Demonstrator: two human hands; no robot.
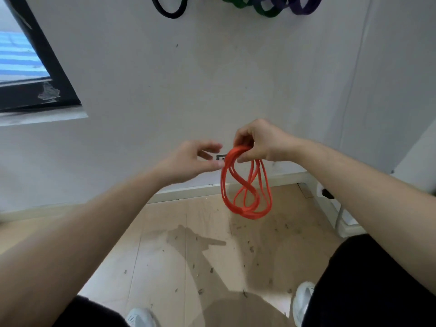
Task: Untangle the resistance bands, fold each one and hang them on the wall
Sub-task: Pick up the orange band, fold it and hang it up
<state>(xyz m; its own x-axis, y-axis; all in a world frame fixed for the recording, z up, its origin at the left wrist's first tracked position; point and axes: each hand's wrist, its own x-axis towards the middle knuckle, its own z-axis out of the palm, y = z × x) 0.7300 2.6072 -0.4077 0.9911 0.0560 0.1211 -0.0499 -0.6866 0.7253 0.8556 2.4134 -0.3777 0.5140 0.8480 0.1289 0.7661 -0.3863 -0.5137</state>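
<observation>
A: At dead centre, the right hand (256, 143) grips the orange band (246, 197) at its top, so the folded loops hang together.
B: Left hand (191, 161), nine o'clock of it, loose-fingered, holding nothing. Hung bands (266, 9) at twelve, probably its destination.

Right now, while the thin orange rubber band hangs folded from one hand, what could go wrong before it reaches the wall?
1. Only the right hand grips the thin orange rubber band, at the top of its loops. The left hand is open beside it, so a loop may slip out and the fold may come undone.
2. The hanging loops cross in the middle, so a twist might remain when the band is hung.
</observation>
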